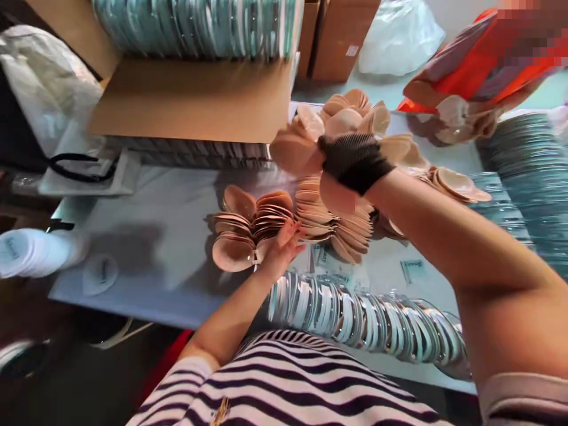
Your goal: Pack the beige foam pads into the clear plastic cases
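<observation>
Stacks of beige, petal-shaped cups that look like bra pads stand in a cluster on the table, with a left stack (234,251) and a right stack (352,234). My left hand (284,248) rests against the near side of the cluster, fingers stretched out and apart. Over the back of the stacks reaches my right hand (350,160) in a black mesh glove, blurred by motion. Beige shapes lie right at its fingers, and I cannot make out whether it holds one. Behind it sits a loose heap of cups (346,115).
A long row of clear round plastic cases (364,316) lines the near edge. More cases (523,154) pile up at the right. A cardboard sheet (190,100) carries another row behind. White round discs (35,251) stand left. Another person's orange-clad arm (470,65) holds cups at back right.
</observation>
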Tool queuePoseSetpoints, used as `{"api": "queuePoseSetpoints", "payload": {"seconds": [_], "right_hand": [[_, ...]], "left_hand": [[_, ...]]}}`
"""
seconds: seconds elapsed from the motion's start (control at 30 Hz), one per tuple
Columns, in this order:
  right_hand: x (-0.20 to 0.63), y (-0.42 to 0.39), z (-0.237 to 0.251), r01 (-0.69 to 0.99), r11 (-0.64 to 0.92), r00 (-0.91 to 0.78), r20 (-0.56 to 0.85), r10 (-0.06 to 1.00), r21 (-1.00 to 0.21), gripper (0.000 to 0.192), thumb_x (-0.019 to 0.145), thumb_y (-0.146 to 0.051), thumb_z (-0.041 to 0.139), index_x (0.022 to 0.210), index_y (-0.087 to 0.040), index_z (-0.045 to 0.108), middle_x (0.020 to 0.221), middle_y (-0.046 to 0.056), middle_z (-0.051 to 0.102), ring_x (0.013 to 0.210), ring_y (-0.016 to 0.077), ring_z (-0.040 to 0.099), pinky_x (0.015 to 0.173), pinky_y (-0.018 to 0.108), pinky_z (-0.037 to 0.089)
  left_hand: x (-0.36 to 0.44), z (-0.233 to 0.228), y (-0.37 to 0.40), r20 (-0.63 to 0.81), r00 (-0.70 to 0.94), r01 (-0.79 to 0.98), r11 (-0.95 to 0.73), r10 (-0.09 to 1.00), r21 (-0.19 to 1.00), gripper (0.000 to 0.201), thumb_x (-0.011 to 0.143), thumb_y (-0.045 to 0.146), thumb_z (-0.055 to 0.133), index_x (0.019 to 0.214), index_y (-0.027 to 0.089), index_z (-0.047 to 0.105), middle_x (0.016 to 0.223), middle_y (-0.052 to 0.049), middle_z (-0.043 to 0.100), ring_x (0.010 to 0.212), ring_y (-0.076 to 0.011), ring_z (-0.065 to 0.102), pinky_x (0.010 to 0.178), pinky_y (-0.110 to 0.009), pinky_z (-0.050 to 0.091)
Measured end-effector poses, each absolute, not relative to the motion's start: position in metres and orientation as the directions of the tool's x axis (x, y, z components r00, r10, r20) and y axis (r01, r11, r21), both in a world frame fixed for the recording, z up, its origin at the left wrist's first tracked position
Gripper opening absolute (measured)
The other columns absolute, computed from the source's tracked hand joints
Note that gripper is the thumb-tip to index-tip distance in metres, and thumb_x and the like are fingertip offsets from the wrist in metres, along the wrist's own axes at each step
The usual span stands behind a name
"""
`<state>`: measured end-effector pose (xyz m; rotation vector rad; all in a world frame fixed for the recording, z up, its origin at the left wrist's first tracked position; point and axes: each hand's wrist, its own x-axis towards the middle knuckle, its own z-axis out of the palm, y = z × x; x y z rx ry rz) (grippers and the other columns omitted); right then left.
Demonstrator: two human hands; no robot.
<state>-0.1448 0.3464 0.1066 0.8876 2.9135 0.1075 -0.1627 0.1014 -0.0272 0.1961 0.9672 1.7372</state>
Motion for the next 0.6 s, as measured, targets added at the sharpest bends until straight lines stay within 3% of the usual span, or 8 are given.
{"api": "queuePoseSetpoints", "payload": {"seconds": [0.1,0.17,0.27,0.4,0.53,0.6], "right_hand": [[-0.145,0.243,0.075,0.366,0.929,-0.923,-0.104,0.370,0.055,0.037,0.104,-0.021,0.026,0.115,-0.007,0.058,0.106,0.022,0.063,0.101,0.0312,0.060,0.080,0.044,0.044],[-0.138,0.183,0.044,0.294,0.956,-0.948,-0.129,0.289,-0.016,0.038,0.103,-0.022,0.026,0.117,-0.008,0.059,0.102,0.022,0.064,0.098,0.0316,0.060,0.076,0.043,0.044],[-0.128,0.122,0.000,0.263,0.960,-0.956,-0.159,0.246,-0.098,0.043,0.103,-0.019,0.025,0.135,-0.008,0.051,0.109,0.024,0.065,0.103,0.0315,0.057,0.083,0.048,0.044],[-0.122,0.085,-0.042,0.222,0.959,-0.972,-0.119,0.203,-0.176,0.044,0.102,-0.015,0.029,0.140,-0.014,0.050,0.131,0.022,0.060,0.121,0.0310,0.050,0.101,0.058,0.037],[-0.117,0.084,-0.078,0.206,0.910,-0.966,-0.221,0.132,-0.359,0.043,0.101,-0.021,0.037,0.140,-0.016,0.053,0.138,0.018,0.057,0.120,0.0256,0.055,0.101,0.044,0.045],[-0.111,0.096,-0.091,0.213,0.889,-0.951,-0.294,0.094,-0.406,0.042,0.099,-0.027,0.046,0.137,-0.016,0.058,0.136,0.016,0.059,0.117,0.0249,0.059,0.100,0.039,0.047]], "left_hand": [[-0.163,-0.011,0.110,-0.358,-0.452,-0.867,-0.308,0.817,0.391,0.046,0.087,0.059,0.061,0.115,0.023,0.067,0.129,-0.009,0.064,0.124,-0.0297,0.058,0.097,-0.047,0.052],[-0.168,-0.015,0.093,-0.458,-0.484,-0.873,-0.381,0.745,0.303,0.051,0.093,0.062,0.047,0.112,0.019,0.068,0.119,-0.012,0.068,0.120,-0.0296,0.061,0.098,-0.049,0.051],[-0.173,-0.044,0.053,-0.613,-0.536,-0.839,-0.443,0.581,0.315,0.050,0.095,0.059,0.044,0.109,0.017,0.068,0.109,-0.013,0.070,0.112,-0.0278,0.064,0.097,-0.045,0.052],[-0.187,-0.087,0.014,-0.598,-0.655,-0.747,-0.519,0.463,0.416,0.038,0.095,0.046,0.046,0.109,0.017,0.067,0.110,-0.013,0.070,0.105,-0.0244,0.066,0.093,-0.037,0.053],[-0.215,-0.102,-0.012,-0.712,-0.600,-0.771,-0.501,0.364,0.393,0.047,0.090,0.050,0.040,0.112,0.017,0.064,0.113,-0.016,0.067,0.105,-0.0306,0.064,0.083,-0.044,0.055],[-0.224,-0.100,-0.025,-0.727,-0.567,-0.799,-0.475,0.387,0.370,0.051,0.086,0.054,0.043,0.115,0.019,0.063,0.120,-0.017,0.065,0.110,-0.0353,0.062,0.081,-0.048,0.054]]}}
